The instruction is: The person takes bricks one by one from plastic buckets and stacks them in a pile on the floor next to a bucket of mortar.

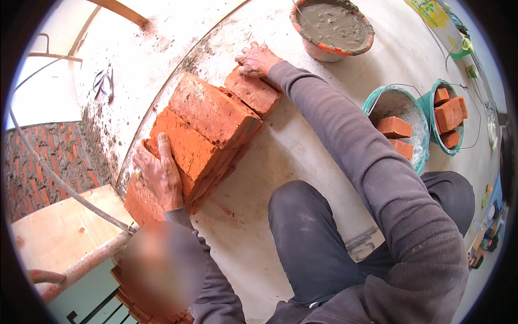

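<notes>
Stacked red clay bricks [214,109] rise in front of me near the floor's edge. My left hand [162,170] wraps the near end of a bright orange brick [184,141] on top, thumb along its upper face. Beyond the stack, my right hand [257,60] rests at the far end of a lower brick [253,91], fingers spread and bent over its edge; the hand hides part of the contact. Another brick lies partly under the right wrist. A bucket of wet mortar [334,26] stands past my right hand.
Two green buckets [394,101] [439,137] at the right hold bricks. Metal clamps [362,243] lie on the floor beside my knee. At the left are a plywood board [73,227], a metal pipe [89,259] and a brick wall [48,162] with rough mortar. More bricks lie at the bottom.
</notes>
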Demonstrator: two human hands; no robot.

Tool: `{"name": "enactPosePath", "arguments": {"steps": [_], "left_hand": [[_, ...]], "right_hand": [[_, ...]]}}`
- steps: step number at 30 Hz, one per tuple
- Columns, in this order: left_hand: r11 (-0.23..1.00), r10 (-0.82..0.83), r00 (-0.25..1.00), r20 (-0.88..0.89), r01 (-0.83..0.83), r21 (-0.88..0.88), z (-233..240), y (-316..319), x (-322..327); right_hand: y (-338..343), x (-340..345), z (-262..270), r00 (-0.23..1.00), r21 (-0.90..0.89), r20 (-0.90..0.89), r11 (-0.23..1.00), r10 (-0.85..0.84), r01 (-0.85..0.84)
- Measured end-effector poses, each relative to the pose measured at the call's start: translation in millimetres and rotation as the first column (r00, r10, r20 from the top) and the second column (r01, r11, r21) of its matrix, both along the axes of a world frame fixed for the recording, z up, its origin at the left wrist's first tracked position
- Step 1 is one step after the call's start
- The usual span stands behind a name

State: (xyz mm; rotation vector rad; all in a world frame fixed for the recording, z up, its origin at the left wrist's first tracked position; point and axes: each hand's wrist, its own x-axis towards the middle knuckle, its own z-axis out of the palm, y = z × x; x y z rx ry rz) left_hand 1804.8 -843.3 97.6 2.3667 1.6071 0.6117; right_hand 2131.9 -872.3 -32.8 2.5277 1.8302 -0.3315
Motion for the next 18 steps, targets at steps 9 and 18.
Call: {"name": "enactPosePath", "arguments": {"steps": [9,18], "left_hand": [[1.0,-0.018,1.0,-0.006,0.018,-0.016,4.5,8.6,1.1],[0.999,-0.032,0.998,-0.061,0.034,0.02,-8.4,15.5,-2.1]], "right_hand": [[-13.5,-1.5,-1.4,0.998,0.118,0.069,0.993,-0.01,0.002],[-124.3,-0.6,187.7,0.856,-0.442,-0.423,0.756,0.299,-0.483]]}}
